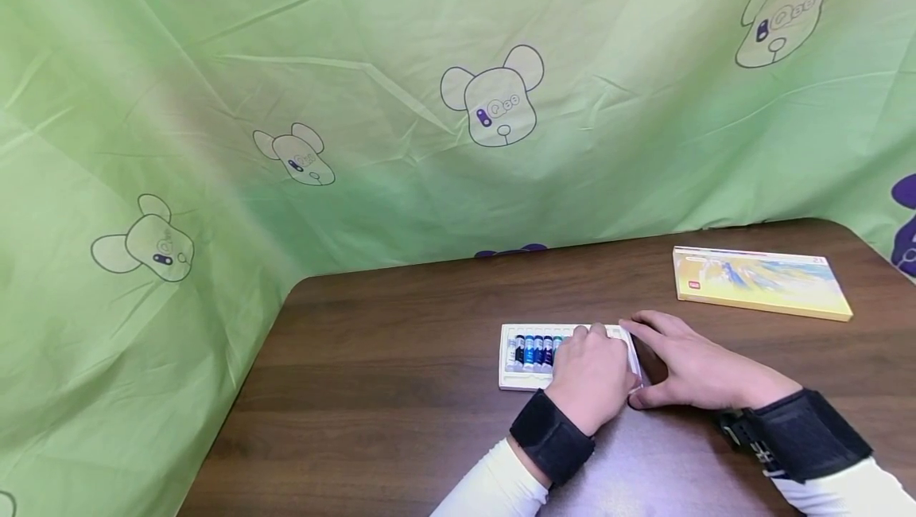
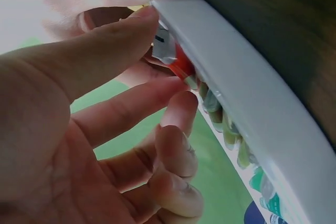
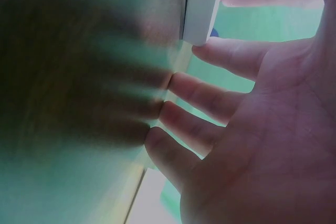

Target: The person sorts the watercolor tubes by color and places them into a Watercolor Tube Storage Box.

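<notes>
A white tray [image 1: 521, 382] lies on the table and holds a row of small paint tubes [image 1: 529, 351] in blue, dark and green tones. Over its right part my left hand [image 1: 590, 378] reaches down, outer fingers curled in. In the left wrist view its thumb and index finger pinch a red paint tube [image 2: 181, 66] with a silvery end, at the tray's edge. My right hand [image 1: 704, 374] spans the tray's right end, thumb at the near corner and index finger at the far one. The right wrist view shows its fingers spread and straight, index fingertip against the tray's corner.
At the back right of the brown wooden table [image 1: 372, 390] lies a flat yellow box [image 1: 762, 285] with a painted picture. A green cloth [image 1: 372, 207] printed with bear heads hangs behind the table and along its left side.
</notes>
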Motion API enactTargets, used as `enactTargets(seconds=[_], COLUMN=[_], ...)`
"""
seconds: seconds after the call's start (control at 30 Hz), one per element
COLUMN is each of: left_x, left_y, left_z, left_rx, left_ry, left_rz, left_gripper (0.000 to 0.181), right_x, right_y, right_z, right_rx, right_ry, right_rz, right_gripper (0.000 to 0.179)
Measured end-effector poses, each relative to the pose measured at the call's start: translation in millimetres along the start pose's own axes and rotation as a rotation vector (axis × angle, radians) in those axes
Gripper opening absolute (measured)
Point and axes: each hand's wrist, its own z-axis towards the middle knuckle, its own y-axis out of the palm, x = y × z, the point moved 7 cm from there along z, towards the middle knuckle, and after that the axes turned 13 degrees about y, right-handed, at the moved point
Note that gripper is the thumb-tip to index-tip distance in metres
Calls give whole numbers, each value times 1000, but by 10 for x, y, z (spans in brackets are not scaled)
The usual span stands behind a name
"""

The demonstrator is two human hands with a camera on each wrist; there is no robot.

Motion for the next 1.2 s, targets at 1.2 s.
enactTargets(seconds=[1.2], left_x=[73], left_y=[-27], left_z=[-74], left_rx=[159], left_ry=[41], left_rz=[173], left_gripper=[24], right_x=[12], right_y=[0], right_z=[-1], right_rx=[-15], right_ry=[14], right_rz=[5], right_gripper=[103])
